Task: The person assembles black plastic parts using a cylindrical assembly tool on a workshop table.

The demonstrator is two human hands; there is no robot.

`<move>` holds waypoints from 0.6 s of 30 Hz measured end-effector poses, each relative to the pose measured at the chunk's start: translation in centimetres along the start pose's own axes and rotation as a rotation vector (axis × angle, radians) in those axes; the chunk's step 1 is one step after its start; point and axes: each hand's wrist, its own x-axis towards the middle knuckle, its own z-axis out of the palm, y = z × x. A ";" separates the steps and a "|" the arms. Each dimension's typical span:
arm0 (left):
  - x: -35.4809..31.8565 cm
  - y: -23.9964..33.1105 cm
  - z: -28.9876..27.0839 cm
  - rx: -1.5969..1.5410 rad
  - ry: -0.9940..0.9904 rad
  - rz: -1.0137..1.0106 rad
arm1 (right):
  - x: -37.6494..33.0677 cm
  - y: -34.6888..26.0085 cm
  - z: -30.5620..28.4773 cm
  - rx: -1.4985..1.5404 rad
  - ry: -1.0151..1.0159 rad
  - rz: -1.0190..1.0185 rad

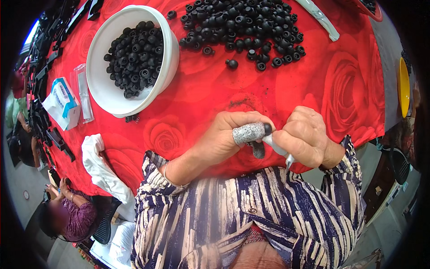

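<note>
My left hand (226,134) has grey speckled finger sleeves on two fingers. Its fingertips pinch a small round black cap (268,129), most of which they hide. Close beside it, my right hand (302,136) is closed around a small pale tool (274,145); one end points at the cap, and a narrow tip sticks out below the fist. The tool's exact kind is hidden by the fingers. Beyond my hands lies a big loose pile of black caps (242,22), and a white bowl (168,67) to the left holds many more.
A red rose-patterned cloth (197,96) covers the table. At the left are a tissue pack (62,103), a clear plastic case (83,94), a white cloth (101,166) and black parts (60,143). A long white object (320,18) lies far right. Another person (76,215) sits lower left.
</note>
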 end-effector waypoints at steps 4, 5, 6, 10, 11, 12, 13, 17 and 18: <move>0.2 0.1 0.3 -0.022 0.019 0.048 | 1.4 0.2 -1.2 0.256 0.071 0.283; 0.1 0.0 0.1 0.015 0.033 0.065 | 1.9 0.1 -1.6 0.483 0.101 0.473; 0.2 -0.2 0.1 0.012 0.032 0.062 | 1.9 0.0 -2.0 0.556 0.090 0.545; 0.3 -0.6 -0.1 -0.014 0.034 0.129 | 1.8 -0.4 -1.4 0.413 -0.005 0.565; 0.3 -0.6 0.0 -0.041 0.038 0.142 | 1.8 -0.4 -1.3 0.413 -0.002 0.569; 0.3 -0.6 0.1 -0.041 0.040 0.139 | 1.8 -0.4 -1.1 0.373 -0.011 0.582; 0.1 -0.5 0.2 -0.035 0.060 0.133 | 1.8 -0.4 -1.0 0.333 -0.020 0.594; -0.1 -0.2 0.3 0.030 0.095 0.110 | 1.7 -0.4 -0.7 0.269 -0.022 0.579; -0.1 -0.2 0.4 0.029 0.095 0.107 | 1.7 -0.4 -0.7 0.247 -0.023 0.575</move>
